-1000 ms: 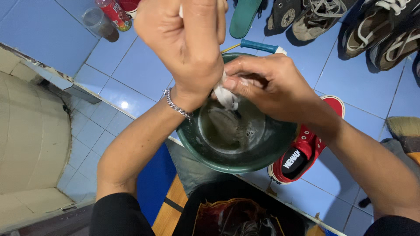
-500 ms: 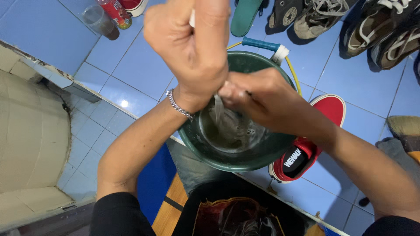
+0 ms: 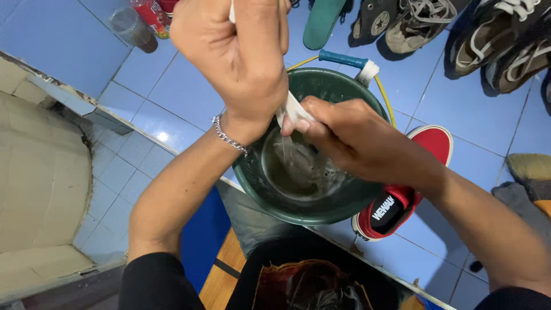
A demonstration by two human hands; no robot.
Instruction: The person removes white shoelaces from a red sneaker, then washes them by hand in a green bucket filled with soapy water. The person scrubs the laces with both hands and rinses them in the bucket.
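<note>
White shoelace (image 3: pixel 291 109) stretches taut over the green bucket (image 3: pixel 367 204), which holds murky water. Nearest, the right hand (image 3: pixel 350 138) pinches the lace's lower end just above the water, its grip closed on it. Above, the left hand (image 3: pixel 238 54) is fisted around the upper end, a chain bracelet (image 3: pixel 228 136) at its wrist. Beside the bucket lies a red sneaker (image 3: pixel 407 189); farther off, dark shoes (image 3: pixel 493 34) stand on the blue tiled floor (image 3: pixel 86 51).
</note>
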